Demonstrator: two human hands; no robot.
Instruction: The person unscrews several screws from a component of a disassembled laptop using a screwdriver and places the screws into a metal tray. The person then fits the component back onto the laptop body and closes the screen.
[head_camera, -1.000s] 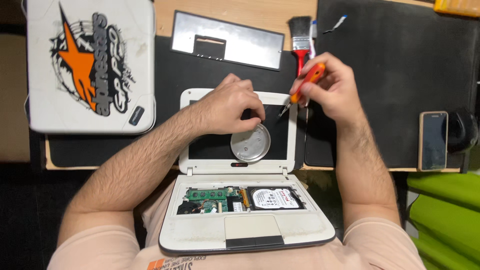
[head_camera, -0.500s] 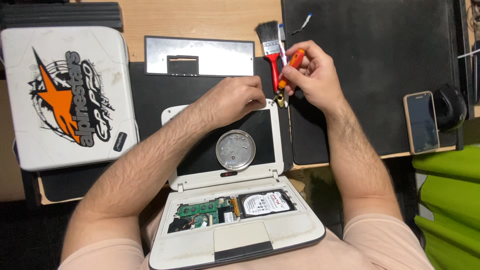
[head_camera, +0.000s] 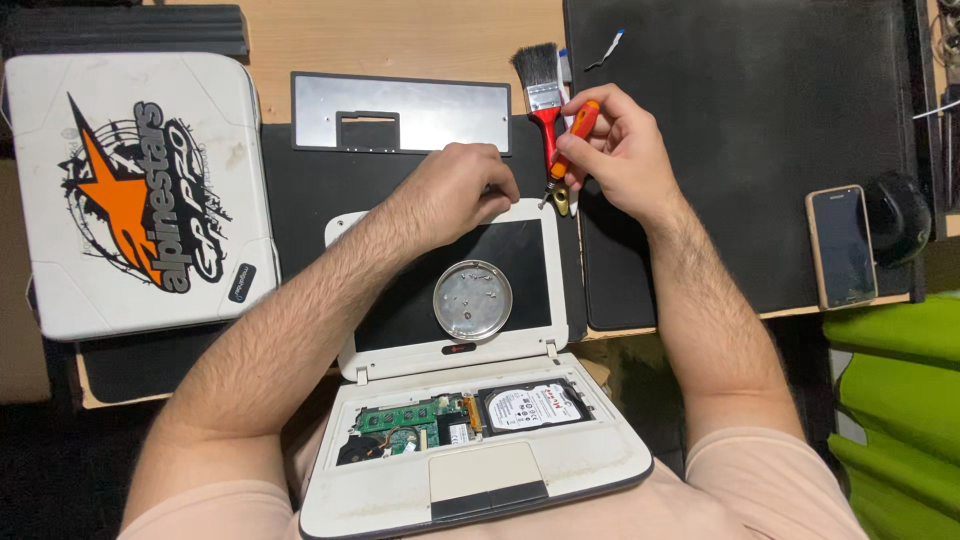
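Two laptops: white opened one (head_camera: 450, 400) under left hand (head_camera: 455, 190); shut white one (head_camera: 135, 190), orange star sticker, far left of fingers.
Left fingers: curled on its upper screen edge.
Right hand (head_camera: 615, 150): pinching one orange screwdriver (head_camera: 568, 150).
One each: brush (head_camera: 540, 90) beside screwdriver; round dish (head_camera: 472, 299) below fingers; phone (head_camera: 842, 245) right.
Surface: black mats (head_camera: 760, 120), wood desk (head_camera: 400, 35).

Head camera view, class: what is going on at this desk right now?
A person has an opened white laptop in front of them, its keyboard off so the circuit board and hard drive show. The right hand holds a red-and-orange screwdriver, tip down near the screen's top corner. The left hand rests on the screen's top edge. A round metal dish sits on the screen; a red-handled brush lies behind.
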